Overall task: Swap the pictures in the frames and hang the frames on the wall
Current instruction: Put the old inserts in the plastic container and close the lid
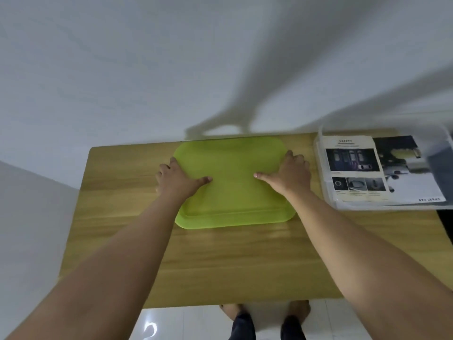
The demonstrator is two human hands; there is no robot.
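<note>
A lime-green tray lies on the wooden table near its far edge. My left hand holds the tray's left rim, thumb lying on its surface and fingers curled over the edge. My right hand holds the right rim the same way. At the far right of the table lie clear frames with printed pictures: one sheet headed "SAFETY" with car photos, and beside it a darker car picture, partly blurred.
A plain white wall rises right behind the table's far edge. White floor tiles and my feet show below the near edge. A blurred clear plastic piece overlaps the pictures at the right border.
</note>
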